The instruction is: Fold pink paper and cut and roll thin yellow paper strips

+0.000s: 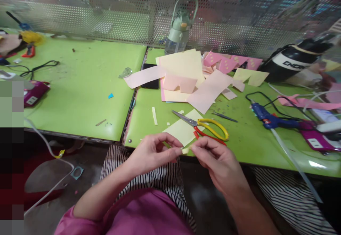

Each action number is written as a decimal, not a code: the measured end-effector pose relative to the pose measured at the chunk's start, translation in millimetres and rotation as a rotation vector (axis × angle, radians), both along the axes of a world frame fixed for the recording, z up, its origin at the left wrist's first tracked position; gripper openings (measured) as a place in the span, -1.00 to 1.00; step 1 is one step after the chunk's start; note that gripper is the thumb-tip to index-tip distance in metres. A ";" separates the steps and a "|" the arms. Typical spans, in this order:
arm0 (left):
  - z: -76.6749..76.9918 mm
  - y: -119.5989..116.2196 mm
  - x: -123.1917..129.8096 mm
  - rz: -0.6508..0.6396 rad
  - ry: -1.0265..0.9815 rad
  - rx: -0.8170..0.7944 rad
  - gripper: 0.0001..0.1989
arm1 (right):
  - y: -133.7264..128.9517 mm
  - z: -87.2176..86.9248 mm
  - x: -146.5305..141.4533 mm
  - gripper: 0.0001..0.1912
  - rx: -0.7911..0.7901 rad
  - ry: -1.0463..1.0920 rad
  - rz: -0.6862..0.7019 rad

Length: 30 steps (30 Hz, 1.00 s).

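Between my hands, just over the table's front edge, is a small pale-yellow paper piece (185,151). My left hand (157,151) pinches its left end between thumb and fingertips. The fingertips of my right hand (213,157) are closed together at its right end. Just beyond my hands lie scissors (196,123) with one yellow and one red handle, blades pointing away to the left. They rest partly on a pale-yellow paper sheet (173,130). A thin paper strip (154,116) lies further left, and slim dark tweezers (225,117) are to the right.
Behind are stacked cream sheets (183,63), pink cut papers (210,91), a black phone (150,77) and a green water bottle (178,32). A blue glue gun (266,116) with a cord lies right, near a black bottle (290,61). A perforated metal screen (106,11) borders the back.
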<state>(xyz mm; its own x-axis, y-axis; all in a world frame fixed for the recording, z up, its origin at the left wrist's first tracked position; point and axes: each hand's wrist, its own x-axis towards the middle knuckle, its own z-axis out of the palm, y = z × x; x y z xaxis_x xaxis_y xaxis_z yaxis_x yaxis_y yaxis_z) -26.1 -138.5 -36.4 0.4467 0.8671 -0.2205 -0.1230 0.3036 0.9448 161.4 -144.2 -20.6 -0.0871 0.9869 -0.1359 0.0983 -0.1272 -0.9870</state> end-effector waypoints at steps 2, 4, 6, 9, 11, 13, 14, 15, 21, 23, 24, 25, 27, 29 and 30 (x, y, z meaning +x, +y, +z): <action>-3.9 -1.5 4.8 0.018 -0.081 -0.001 -0.71 | -1.1 -2.9 -2.0 -0.74 -0.011 0.047 -0.029; -7.3 -2.4 10.4 0.062 -0.148 0.002 -0.67 | -2.0 -5.5 -4.7 -0.73 -0.019 0.079 -0.049; -8.6 -2.4 14.8 0.118 -0.167 0.012 -0.69 | -2.6 -7.3 -7.3 -0.73 -0.009 0.085 -0.061; -6.5 -1.2 16.9 0.176 -0.161 0.019 -0.72 | -3.3 -8.8 -8.9 -0.75 0.045 0.057 -0.036; -3.9 -0.2 16.1 0.184 -0.156 0.003 -0.71 | -4.0 -9.8 -8.5 -0.76 0.069 0.032 -0.036; -1.6 0.7 15.2 0.187 -0.157 -0.022 -0.71 | -4.9 -11.1 -7.3 -0.76 0.067 0.029 -0.054; -0.7 1.1 15.0 0.189 -0.163 -0.034 -0.72 | -5.2 -11.8 -6.5 -0.76 0.061 0.038 -0.059; 0.1 1.5 15.1 0.194 -0.172 -0.045 -0.73 | -5.5 -12.2 -5.8 -0.75 0.059 0.048 -0.057; 1.9 2.7 14.7 0.169 -0.190 -0.082 -0.79 | -3.1 -6.4 1.9 -0.88 0.475 -0.311 -0.026; 1.9 2.3 13.0 0.116 -0.152 -0.079 -0.81 | -0.6 -3.1 7.1 -0.75 0.719 -0.475 0.057; 2.0 2.2 12.1 0.090 -0.132 -0.079 -0.82 | 0.7 -1.7 9.9 -0.71 0.811 -0.531 0.105; 2.0 2.1 11.3 0.069 -0.117 -0.078 -0.82 | 1.7 -0.5 12.5 -0.69 0.871 -0.573 0.147; 2.2 2.2 10.8 0.053 -0.097 -0.075 -0.82 | 2.6 1.1 16.5 -0.68 0.903 -0.612 0.192; 2.4 2.3 11.3 0.068 -0.084 -0.073 -0.81 | 1.9 2.2 18.2 -0.72 0.834 -0.586 0.181; 2.4 2.3 11.8 0.081 -0.079 -0.069 -0.81 | 1.1 2.7 18.2 -0.75 0.776 -0.558 0.167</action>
<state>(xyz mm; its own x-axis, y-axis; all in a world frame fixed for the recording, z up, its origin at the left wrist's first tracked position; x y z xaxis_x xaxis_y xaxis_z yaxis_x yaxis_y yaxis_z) -14.3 -136.3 -34.0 0.3943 0.8849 -0.2481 -0.2231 0.3540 0.9082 179.6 -143.1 -17.9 -0.3546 0.8002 0.4837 0.5355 0.5979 -0.5965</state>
